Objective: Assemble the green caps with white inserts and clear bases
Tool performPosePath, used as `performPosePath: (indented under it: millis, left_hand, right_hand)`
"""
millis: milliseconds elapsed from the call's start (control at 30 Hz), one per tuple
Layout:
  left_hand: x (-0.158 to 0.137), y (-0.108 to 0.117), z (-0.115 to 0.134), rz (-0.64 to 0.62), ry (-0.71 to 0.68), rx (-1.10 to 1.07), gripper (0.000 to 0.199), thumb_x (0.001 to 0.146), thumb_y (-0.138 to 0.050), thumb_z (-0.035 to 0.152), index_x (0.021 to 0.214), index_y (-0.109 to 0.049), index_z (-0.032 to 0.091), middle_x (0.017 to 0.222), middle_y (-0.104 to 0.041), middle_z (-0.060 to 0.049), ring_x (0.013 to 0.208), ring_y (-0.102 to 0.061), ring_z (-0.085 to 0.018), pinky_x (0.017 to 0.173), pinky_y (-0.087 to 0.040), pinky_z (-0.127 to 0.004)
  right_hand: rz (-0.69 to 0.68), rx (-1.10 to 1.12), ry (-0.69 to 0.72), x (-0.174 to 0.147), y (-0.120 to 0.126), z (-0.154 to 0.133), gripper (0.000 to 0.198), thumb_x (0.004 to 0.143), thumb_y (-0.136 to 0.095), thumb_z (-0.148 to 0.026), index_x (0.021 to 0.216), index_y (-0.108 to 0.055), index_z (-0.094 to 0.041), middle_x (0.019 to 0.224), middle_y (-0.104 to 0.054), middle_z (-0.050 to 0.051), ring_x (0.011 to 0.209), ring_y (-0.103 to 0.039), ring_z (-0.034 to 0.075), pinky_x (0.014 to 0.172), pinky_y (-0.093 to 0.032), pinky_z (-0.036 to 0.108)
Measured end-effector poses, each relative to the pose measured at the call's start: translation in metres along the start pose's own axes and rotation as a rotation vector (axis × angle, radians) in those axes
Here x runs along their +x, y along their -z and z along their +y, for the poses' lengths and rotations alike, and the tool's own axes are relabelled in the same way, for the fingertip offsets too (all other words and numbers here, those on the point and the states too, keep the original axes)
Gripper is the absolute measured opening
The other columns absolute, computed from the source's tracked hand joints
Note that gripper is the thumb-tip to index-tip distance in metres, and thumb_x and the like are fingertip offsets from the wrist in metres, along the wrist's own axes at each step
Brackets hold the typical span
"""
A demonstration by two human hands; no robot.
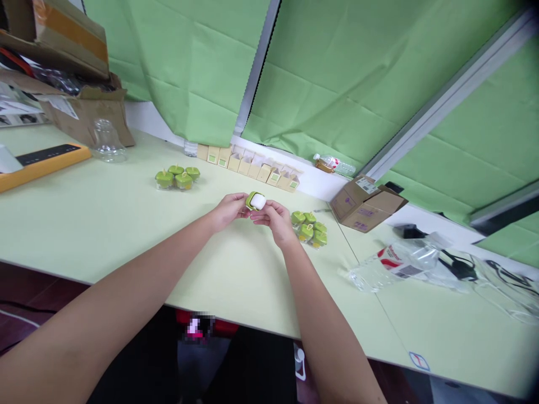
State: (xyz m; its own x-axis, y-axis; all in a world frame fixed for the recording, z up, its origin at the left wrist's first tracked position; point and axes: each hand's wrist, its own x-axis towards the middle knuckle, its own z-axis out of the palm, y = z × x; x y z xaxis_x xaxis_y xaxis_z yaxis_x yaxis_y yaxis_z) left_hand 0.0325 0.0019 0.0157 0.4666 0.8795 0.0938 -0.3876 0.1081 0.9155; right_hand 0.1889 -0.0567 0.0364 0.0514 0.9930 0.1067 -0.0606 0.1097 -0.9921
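Observation:
My left hand grips the left side of a small rounded green cap, its fingers closed round the edge. A smooth white piece sits in or against the cap, and I cannot tell whether the two are joined. At the right edge of the white piece, my right hand pinches with thumb and fingers. Both hands are above the table, in front of a row of small cardboard boxes. Small clear containers with green lids stand in two groups, a left group and a right group.
A pale table runs along a wall hung with green cloth. Cardboard boxes stand at the far left and right. A large clear bottle lies right, near cables. An orange-edged device is on the left.

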Motion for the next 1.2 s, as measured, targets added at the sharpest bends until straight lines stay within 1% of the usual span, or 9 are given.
performPosePath:
  millis: [100,200,300,400,500,700,933,1033,1200]
  left_hand:
    - [0.001,0.0,-0.001,0.037,-0.017,0.026,0.029,0.071,-0.079,0.039,0.082,-0.068,0.014,0.074,-0.062,-0.003,0.064,-0.056,-0.011,0.067,-0.046,-0.027]
    - [0.001,-0.001,-0.002,0.061,-0.037,0.05,0.028,0.073,-0.076,0.039,0.081,-0.068,0.014,0.069,-0.059,-0.002,0.061,-0.053,-0.01,0.064,-0.044,-0.026]
    - [0.002,-0.002,-0.002,0.089,-0.05,0.1,0.026,0.075,-0.073,0.039,0.078,-0.067,0.014,0.064,-0.056,0.0,0.056,-0.05,-0.009,0.061,-0.043,-0.026]
    - [0.002,-0.001,-0.001,0.106,-0.08,0.176,0.024,0.076,-0.072,0.037,0.073,-0.066,0.014,0.062,-0.054,0.0,0.055,-0.049,-0.009,0.059,-0.042,-0.026]
    - [0.002,0.0,-0.001,0.089,-0.073,0.169,0.023,0.076,-0.072,0.036,0.073,-0.066,0.014,0.062,-0.054,0.0,0.056,-0.05,-0.01,0.06,-0.042,-0.027]
    - [0.002,0.001,-0.002,0.01,-0.003,0.059,0.026,0.074,-0.074,0.038,0.082,-0.068,0.014,0.073,-0.062,-0.003,0.064,-0.055,-0.011,0.068,-0.047,-0.029]
    - [0.004,0.003,-0.003,0.033,-0.016,0.09,0.024,0.074,-0.074,0.037,0.078,-0.067,0.014,0.065,-0.057,-0.001,0.057,-0.052,-0.01,0.064,-0.045,-0.028]
    - [0.005,0.003,-0.006,0.083,-0.05,0.185,0.025,0.077,-0.07,0.039,0.075,-0.065,0.015,0.062,-0.054,0.001,0.055,-0.05,-0.009,0.061,-0.043,-0.026]
    - [0.009,0.004,-0.014,0.153,-0.219,0.445,0.03,0.08,-0.065,0.043,0.067,-0.059,0.017,0.062,-0.055,0.001,0.055,-0.054,-0.012,0.057,-0.042,-0.025]
  right_hand:
    - [0.017,-0.035,-0.021,0.0,0.0,0.0,0.02,0.073,-0.068,-0.031,0.089,-0.066,-0.019,0.075,-0.075,0.004,0.064,-0.072,0.017,0.065,-0.059,0.03]
    - [-0.019,-0.017,-0.041,0.0,0.0,-0.002,0.023,0.071,-0.064,-0.03,0.091,-0.065,-0.019,0.077,-0.075,0.005,0.068,-0.072,0.019,0.066,-0.059,0.032]
    - [-0.084,0.02,-0.045,0.0,0.0,-0.004,0.027,0.074,-0.061,-0.036,0.094,-0.064,-0.018,0.08,-0.076,0.006,0.072,-0.073,0.021,0.066,-0.059,0.033]
    - [-0.086,-0.009,-0.058,-0.001,0.0,-0.003,0.03,0.075,-0.063,-0.04,0.095,-0.063,-0.019,0.081,-0.075,0.006,0.071,-0.073,0.021,0.065,-0.058,0.033]
    - [-0.083,-0.02,-0.056,-0.002,0.0,-0.002,0.029,0.075,-0.065,-0.038,0.096,-0.063,-0.018,0.08,-0.075,0.006,0.072,-0.073,0.021,0.067,-0.059,0.033]
    - [-0.072,-0.002,-0.02,-0.003,0.0,-0.003,0.025,0.073,-0.06,-0.028,0.095,-0.065,-0.019,0.075,-0.075,0.004,0.07,-0.072,0.019,0.07,-0.059,0.033]
    - [-0.005,-0.064,-0.06,-0.002,-0.003,-0.005,0.023,0.072,-0.057,-0.023,0.094,-0.064,-0.019,0.072,-0.074,0.002,0.065,-0.071,0.017,0.067,-0.058,0.031]
    - [0.031,-0.133,-0.103,-0.001,-0.003,-0.007,0.025,0.071,-0.055,-0.021,0.094,-0.062,-0.019,0.074,-0.073,0.002,0.063,-0.07,0.017,0.064,-0.058,0.031]
    - [0.08,-0.16,-0.161,0.003,0.0,-0.006,0.024,0.07,-0.049,-0.022,0.091,-0.061,-0.02,0.079,-0.071,0.001,0.064,-0.071,0.018,0.058,-0.058,0.031]
